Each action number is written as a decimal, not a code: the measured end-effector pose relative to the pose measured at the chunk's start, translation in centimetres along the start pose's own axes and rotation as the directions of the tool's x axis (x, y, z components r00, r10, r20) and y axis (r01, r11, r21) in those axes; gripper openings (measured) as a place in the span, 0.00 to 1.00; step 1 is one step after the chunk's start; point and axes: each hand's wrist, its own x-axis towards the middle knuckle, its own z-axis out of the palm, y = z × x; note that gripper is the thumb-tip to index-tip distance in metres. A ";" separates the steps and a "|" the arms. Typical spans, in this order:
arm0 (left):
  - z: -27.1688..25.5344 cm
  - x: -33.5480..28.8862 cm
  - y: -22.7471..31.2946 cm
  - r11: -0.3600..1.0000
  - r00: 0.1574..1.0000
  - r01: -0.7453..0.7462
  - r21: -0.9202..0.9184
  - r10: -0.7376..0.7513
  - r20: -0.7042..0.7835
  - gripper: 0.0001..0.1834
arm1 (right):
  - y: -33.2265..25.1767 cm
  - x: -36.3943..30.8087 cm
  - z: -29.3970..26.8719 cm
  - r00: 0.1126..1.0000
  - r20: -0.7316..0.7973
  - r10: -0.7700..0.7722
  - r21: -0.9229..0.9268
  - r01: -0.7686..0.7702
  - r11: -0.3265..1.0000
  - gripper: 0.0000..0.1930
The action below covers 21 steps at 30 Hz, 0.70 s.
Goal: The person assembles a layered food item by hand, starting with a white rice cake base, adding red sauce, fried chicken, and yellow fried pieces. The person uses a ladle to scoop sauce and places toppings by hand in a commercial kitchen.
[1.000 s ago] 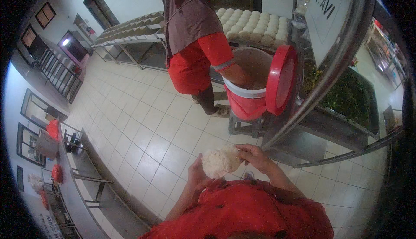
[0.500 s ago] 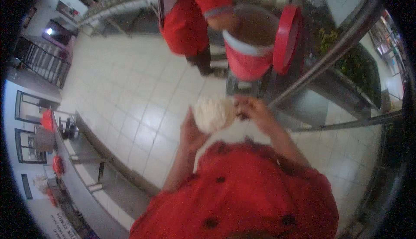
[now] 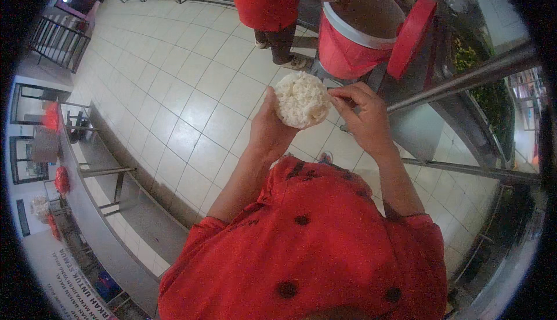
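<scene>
A round portion of white rice is held up in front of my chest. My left hand cups it from the left and below, the thumb up along its side. Whatever bowl or wrap may be under the rice is hidden. At the rice's right edge is my right hand, its thumb and forefinger pinched together and the other fingers curled. I cannot make out what sits between those fingertips.
Ahead stands a large red bucket with its red lid leaning beside it. A co-worker in red reaches toward it. A metal rail runs along the right, and a long metal counter along the left.
The view has shifted, so the bucket and co-worker appear higher in the picture. My right fingers have come together in a pinch at the rice's edge. My left hand still holds the rice.
</scene>
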 end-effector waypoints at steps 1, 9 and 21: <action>0.2 0.0 0.0 0.999 1.000 -0.016 0.029 0.016 0.005 0.23 | 0.0 0.0 0.2 0.999 -0.004 -0.034 -0.021 0.034 0.999 0.09; 0.1 -0.1 -0.8 0.995 0.998 0.055 0.086 -0.053 -0.029 0.25 | 0.1 1.0 0.6 0.994 0.003 -0.106 -0.060 0.106 0.993 0.10; 1.2 0.6 -1.2 0.973 0.963 0.229 0.019 -0.224 -0.152 0.33 | 1.1 2.5 -0.8 0.988 -0.082 -0.131 -0.037 0.129 0.991 0.11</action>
